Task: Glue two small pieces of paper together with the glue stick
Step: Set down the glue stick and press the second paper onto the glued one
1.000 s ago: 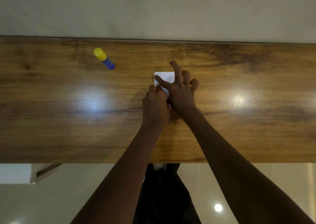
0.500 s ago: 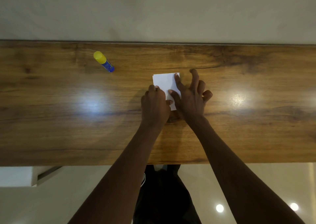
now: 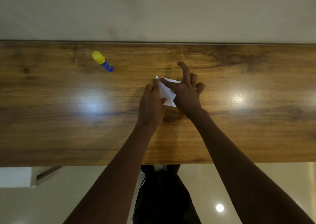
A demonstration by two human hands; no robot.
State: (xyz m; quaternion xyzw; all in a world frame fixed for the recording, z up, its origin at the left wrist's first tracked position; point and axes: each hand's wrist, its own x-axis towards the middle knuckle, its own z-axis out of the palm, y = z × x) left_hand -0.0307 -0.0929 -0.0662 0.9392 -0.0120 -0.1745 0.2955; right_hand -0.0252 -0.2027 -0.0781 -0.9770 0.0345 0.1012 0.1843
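A small white paper (image 3: 166, 94) sits between both hands near the middle of the wooden table (image 3: 68, 121), tilted, with its far corner lifted. My left hand (image 3: 150, 104) pinches its left edge. My right hand (image 3: 186, 92) lies on its right side, thumb across the top, other fingers spread above the table. I cannot tell whether this is one sheet or two stacked. A glue stick (image 3: 102, 61), blue body with a yellow cap, stands tilted at the far left of the table, well apart from both hands.
The table's far edge meets a pale wall (image 3: 153, 10). Its near edge (image 3: 85, 164) runs across the lower view, with a pale glossy floor below and my dark-clothed legs (image 3: 162, 198) under it. Bright light reflections lie on the tabletop.
My right hand slid right off the paper, then came back with the thumb across it. The paper has turned and tilted between both hands. The glue stick has stayed in place.
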